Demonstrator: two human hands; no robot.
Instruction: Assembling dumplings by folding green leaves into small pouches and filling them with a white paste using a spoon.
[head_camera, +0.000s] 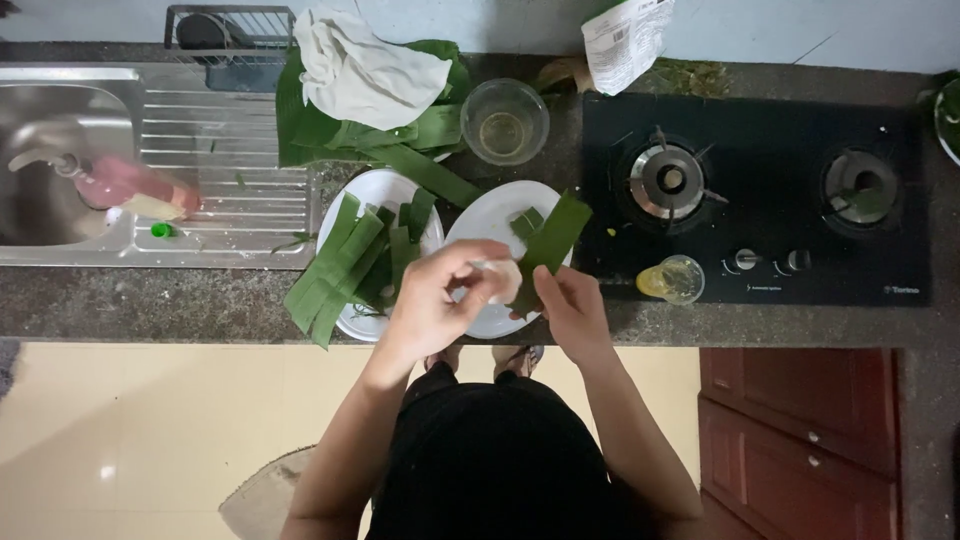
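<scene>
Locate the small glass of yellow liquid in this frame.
In the head view, the small glass of yellow liquid stands on the front left edge of the black gas hob, just right of the right hand.

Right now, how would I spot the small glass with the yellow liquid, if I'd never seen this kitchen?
Find the black gas hob on the stone counter. At the hob's front left corner, just right of the person's right hand, stands the small glass. Unlike the larger clear glass bowl further back by the green leaves, it is small and holds bright yellow liquid.
</scene>
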